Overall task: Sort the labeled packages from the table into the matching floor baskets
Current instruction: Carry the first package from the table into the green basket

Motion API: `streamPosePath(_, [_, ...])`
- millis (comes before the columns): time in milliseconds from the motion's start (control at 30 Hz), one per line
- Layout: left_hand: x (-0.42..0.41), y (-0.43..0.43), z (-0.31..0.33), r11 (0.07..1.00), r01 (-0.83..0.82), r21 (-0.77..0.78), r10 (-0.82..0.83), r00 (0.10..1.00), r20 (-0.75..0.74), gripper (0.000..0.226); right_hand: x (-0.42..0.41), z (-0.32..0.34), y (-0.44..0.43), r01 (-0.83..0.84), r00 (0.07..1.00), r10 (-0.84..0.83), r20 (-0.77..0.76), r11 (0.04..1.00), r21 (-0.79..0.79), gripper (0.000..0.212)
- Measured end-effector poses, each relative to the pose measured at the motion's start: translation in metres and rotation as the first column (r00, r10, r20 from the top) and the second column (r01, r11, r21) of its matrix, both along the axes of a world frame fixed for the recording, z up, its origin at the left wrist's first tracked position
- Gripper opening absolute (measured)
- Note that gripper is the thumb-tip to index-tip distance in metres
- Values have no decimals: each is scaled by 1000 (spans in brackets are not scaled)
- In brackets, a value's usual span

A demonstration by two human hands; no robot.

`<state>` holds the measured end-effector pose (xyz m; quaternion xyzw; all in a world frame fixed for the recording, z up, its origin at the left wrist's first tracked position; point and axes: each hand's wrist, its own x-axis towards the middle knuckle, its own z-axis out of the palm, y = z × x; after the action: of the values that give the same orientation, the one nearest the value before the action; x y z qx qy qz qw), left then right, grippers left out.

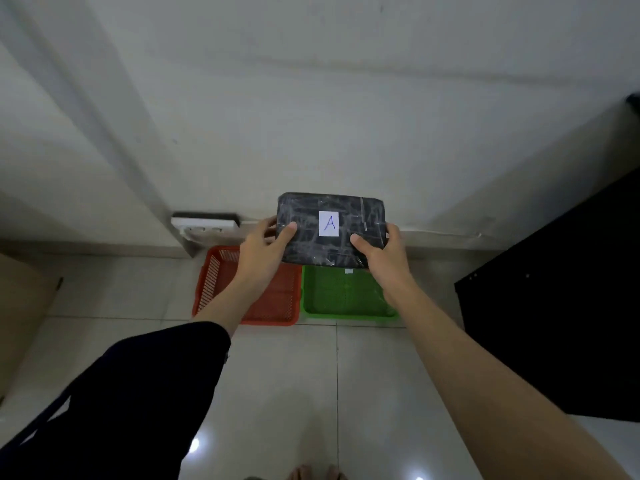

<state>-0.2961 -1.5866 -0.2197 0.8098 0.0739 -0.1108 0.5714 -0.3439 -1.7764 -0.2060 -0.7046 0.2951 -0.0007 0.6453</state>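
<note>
One package [331,230] in view, black plastic wrap with clear tape, white label [328,223] on top with a blue "A". Two baskets on the tiled floor [363,382], side by side against the wall [311,98]: one red basket [221,282] on the left, one green basket [343,296] on the right, touching or nearly so. Green one has a small white tag at its far rim, letter not readable. Both look empty, though the package and arms hide part of each.

Two hands, both clamped on the package, held up in the air above the baskets. Left hand [261,249] grips the left short edge, thumb on top, fingers underneath. Right hand [381,252] grips the right edge the same way, thumb on top. Both arms stretched forward; left arm has a dark sleeve, right forearm bare. Package roughly level, label facing the camera. One white power strip [204,225] at the wall base, left of the package. Dark table [561,289] at the right edge.
</note>
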Motion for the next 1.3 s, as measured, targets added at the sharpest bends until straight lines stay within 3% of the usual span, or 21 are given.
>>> streamPosePath(333, [21, -32, -246, 999, 29, -19, -28, 999, 44, 33, 15, -243, -34, 40, 999, -40, -12, 999, -32, 52])
streamPosePath(433, [30, -38, -307, 999, 38, -13, -37, 999, 20, 42, 17, -302, -45, 37, 999, -38, -37, 999, -27, 56])
streamPosePath(600, [37, -42, -394, 970, 29, 243, -50, 995, 83, 41, 21, -384, -61, 122, 989, -125, -81, 992, -41, 58])
streamPosePath(700, [42, -50, -435, 928, 56, 368, -70, 997, 24, 60, 29, -418, -68, 153, 983, -159, -91, 986, -72, 57])
streamPosePath(800, [38, -58, -464, 898, 95, 429, -90, 995, -32, 65, 38, -440, -72, 129, 985, -144, -94, 979, -155, 56])
streamPosePath(967, [34, -62, -493, 872, 24, 489, -86, 991, 105, 49, 60, -476, -70, 20, 990, -53, -134, 971, -239, 47])
streamPosePath(1300, [32, -59, -496, 882, 18, 470, -103, 983, 155, 53, 74, -505, -51, -12, 962, -65, -264, 960, -279, 59])
